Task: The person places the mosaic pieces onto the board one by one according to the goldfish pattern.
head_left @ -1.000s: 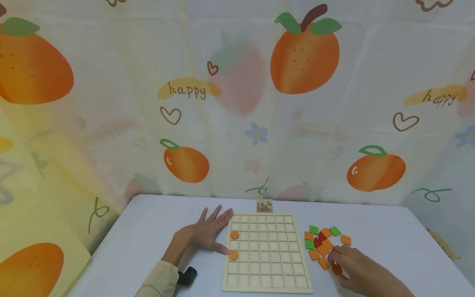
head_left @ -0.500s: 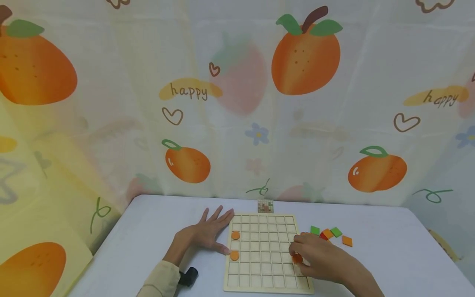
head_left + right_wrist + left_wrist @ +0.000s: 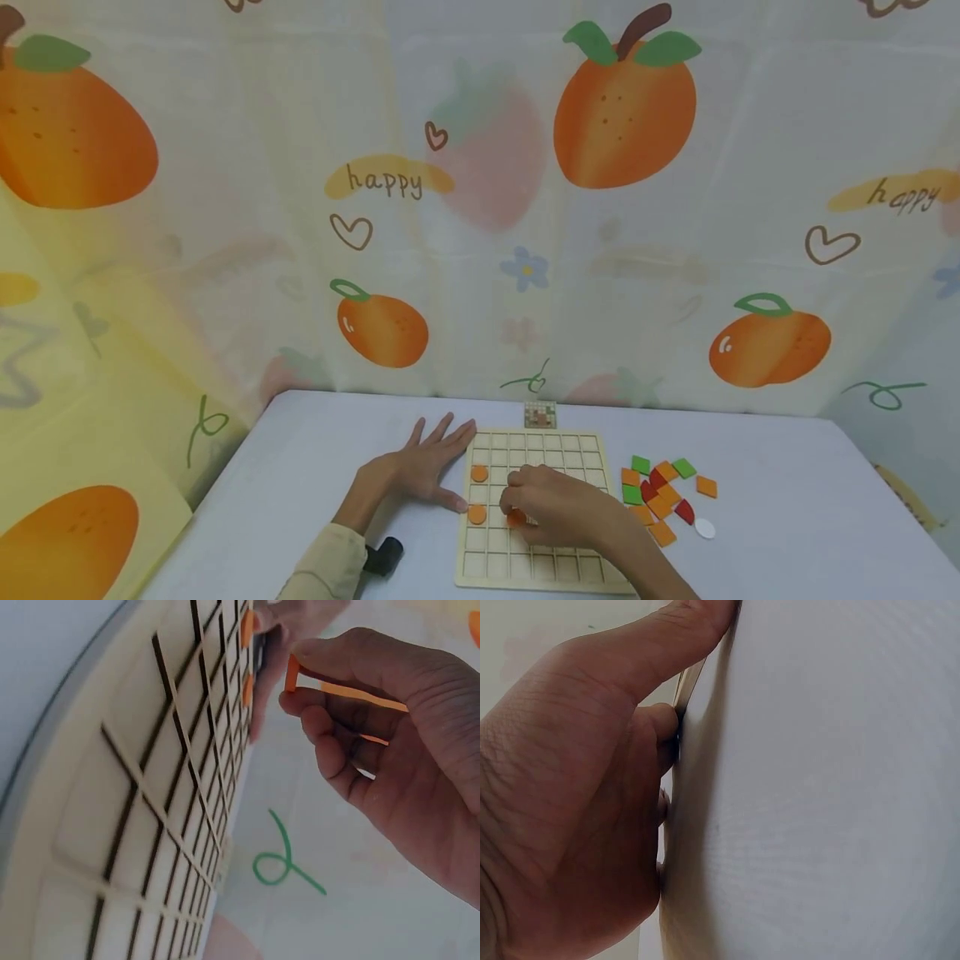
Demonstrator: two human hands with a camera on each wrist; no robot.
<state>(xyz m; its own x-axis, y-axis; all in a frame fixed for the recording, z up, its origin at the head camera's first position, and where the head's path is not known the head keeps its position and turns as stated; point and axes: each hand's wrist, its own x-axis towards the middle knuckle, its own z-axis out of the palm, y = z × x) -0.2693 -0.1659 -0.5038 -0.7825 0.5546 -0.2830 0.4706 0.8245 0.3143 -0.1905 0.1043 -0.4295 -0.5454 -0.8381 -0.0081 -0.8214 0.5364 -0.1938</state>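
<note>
A cream grid board (image 3: pixel 551 573) lies on the table. Two orange discs (image 3: pixel 477 514) occupy cells in its leftmost column. Over the board's left-middle cells, my right hand (image 3: pixel 562 504) pinches another orange disc (image 3: pixel 292 673) between thumb and index finger; the right wrist view shows that disc edge-on, apart from the board. My left hand (image 3: pixel 426 468) has its fingers spread, with fingertips and thumb touching the board's left edge. In the left wrist view, the left hand (image 3: pixel 577 787) rests beside that edge.
Right of the board lie several loose pieces: orange squares (image 3: pixel 707 487), green squares (image 3: pixel 641 465), red pieces (image 3: pixel 684 512) and a white disc (image 3: pixel 705 528). A small patterned card (image 3: pixel 540 414) stands behind the board. Behind the table hangs a fruit-printed cloth (image 3: pixel 637 250).
My right hand has moved left from the loose pieces to above the board, carrying the orange disc. The white disc has come into sight. My left hand has stayed in place.
</note>
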